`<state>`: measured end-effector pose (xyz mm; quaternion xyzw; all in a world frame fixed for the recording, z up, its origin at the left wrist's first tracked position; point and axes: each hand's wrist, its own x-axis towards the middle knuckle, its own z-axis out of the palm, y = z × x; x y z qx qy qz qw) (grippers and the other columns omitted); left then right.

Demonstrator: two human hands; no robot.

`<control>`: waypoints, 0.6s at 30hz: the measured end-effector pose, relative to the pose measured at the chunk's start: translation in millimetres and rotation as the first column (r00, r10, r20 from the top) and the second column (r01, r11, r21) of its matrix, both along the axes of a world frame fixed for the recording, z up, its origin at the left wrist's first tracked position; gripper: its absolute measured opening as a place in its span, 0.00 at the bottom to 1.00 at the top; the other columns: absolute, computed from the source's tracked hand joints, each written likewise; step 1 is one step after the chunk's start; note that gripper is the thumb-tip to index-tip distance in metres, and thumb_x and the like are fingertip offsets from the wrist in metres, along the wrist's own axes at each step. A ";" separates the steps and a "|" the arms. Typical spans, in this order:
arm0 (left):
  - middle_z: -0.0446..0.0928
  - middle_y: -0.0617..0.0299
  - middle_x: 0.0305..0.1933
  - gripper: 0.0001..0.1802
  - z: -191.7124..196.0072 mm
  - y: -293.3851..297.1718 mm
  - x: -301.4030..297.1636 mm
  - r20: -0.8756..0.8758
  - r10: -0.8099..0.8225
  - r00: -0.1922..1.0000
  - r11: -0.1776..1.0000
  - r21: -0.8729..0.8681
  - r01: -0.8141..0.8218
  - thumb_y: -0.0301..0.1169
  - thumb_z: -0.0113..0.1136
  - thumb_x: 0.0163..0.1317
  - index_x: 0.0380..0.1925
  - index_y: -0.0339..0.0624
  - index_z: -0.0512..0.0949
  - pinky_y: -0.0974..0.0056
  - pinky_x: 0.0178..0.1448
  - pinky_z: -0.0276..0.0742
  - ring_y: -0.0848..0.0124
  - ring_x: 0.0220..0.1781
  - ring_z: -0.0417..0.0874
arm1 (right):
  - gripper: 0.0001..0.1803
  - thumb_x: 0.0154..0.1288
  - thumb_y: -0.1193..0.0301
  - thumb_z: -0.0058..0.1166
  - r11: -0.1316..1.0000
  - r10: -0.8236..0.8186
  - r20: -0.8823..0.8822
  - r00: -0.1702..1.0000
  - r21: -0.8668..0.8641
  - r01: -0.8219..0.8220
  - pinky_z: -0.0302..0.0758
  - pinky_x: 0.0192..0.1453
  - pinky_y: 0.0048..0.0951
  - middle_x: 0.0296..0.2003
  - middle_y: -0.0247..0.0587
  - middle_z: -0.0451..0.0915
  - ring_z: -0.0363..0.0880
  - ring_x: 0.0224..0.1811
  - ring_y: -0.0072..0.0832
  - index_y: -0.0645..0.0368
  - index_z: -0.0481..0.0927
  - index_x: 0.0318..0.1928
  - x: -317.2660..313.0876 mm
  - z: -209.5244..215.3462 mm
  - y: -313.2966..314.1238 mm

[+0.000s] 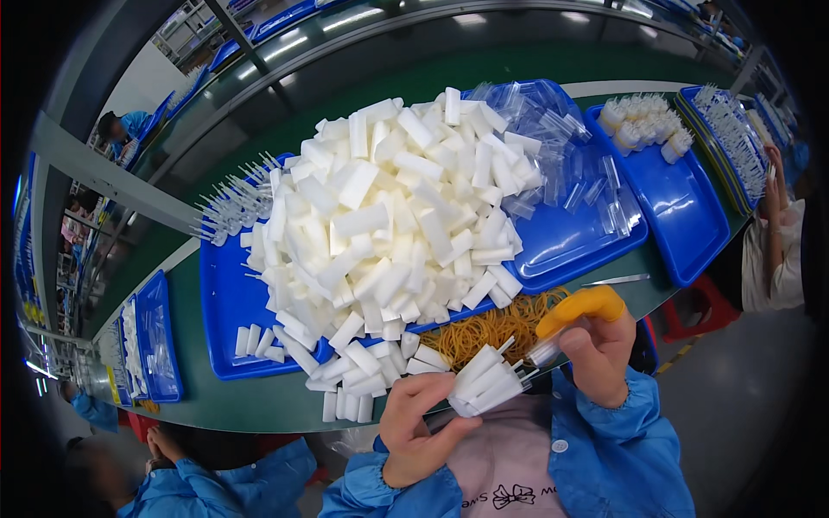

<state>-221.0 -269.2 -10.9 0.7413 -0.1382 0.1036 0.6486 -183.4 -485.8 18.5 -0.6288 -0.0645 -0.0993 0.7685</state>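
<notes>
My left hand (423,427) is closed on a small bundle of white foam cylinders (488,384), with thin stems poking out of their right ends. Just right of it, my right hand (603,354) pinches a small clear plastic piece (544,350) between thumb and finger; its exact shape is partly hidden. A yellow cover (587,309) wraps a finger of that hand. Beyond both hands lies a tangle of yellow-brown rubber bands (475,337). A large heap of short white foam cylinders (389,207) rises in front of me, some spilling toward the table's near edge.
The heap spreads over blue trays (226,332). Clear plastic tubes (570,164) lie at the heap's right. White-topped parts (643,125) fill part of another tray (691,216). A metal tool (616,280) lies near the right table edge. Co-workers sit at left (199,483) and right (777,250).
</notes>
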 end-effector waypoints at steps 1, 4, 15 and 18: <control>0.75 0.51 0.45 0.29 -0.2 -1.2 0.6 0.021 0.002 1.000 1.000 0.010 -0.002 0.24 0.75 0.39 0.45 0.34 0.77 0.64 0.48 0.74 0.62 0.45 0.78 | 0.14 0.56 0.78 0.61 0.995 -0.006 -0.043 0.999 0.098 0.010 0.77 0.42 0.24 0.33 0.45 0.80 0.80 0.35 0.24 0.68 0.73 0.42 0.2 3.2 7.1; 0.75 0.51 0.44 0.29 1.9 -2.5 0.8 0.071 0.013 0.997 0.999 0.041 -0.016 0.24 0.76 0.38 0.45 0.35 0.77 0.64 0.47 0.75 0.62 0.44 0.78 | 0.12 0.57 0.79 0.60 0.980 0.017 -0.088 0.996 0.197 0.000 0.78 0.42 0.24 0.33 0.45 0.80 0.80 0.35 0.25 0.68 0.73 0.41 -0.6 -1.6 10.8; 0.72 0.51 0.44 0.33 9.8 -2.5 0.6 0.104 -0.033 0.994 0.987 0.161 0.016 0.32 0.76 0.40 0.48 0.33 0.75 0.63 0.48 0.71 0.63 0.44 0.75 | 0.14 0.51 0.81 0.62 0.996 -0.082 -0.071 0.994 0.018 0.084 0.75 0.40 0.22 0.31 0.43 0.82 0.80 0.33 0.23 0.69 0.76 0.40 -6.1 0.8 15.8; 0.72 0.50 0.44 0.32 12.0 -5.4 0.3 0.072 -0.043 0.997 0.982 0.184 0.029 0.33 0.75 0.42 0.48 0.33 0.75 0.63 0.47 0.70 0.63 0.44 0.74 | 0.12 0.50 0.80 0.63 0.997 -0.069 -0.033 0.997 -0.022 0.069 0.75 0.40 0.23 0.30 0.42 0.82 0.80 0.32 0.23 0.68 0.78 0.37 -7.2 1.1 13.0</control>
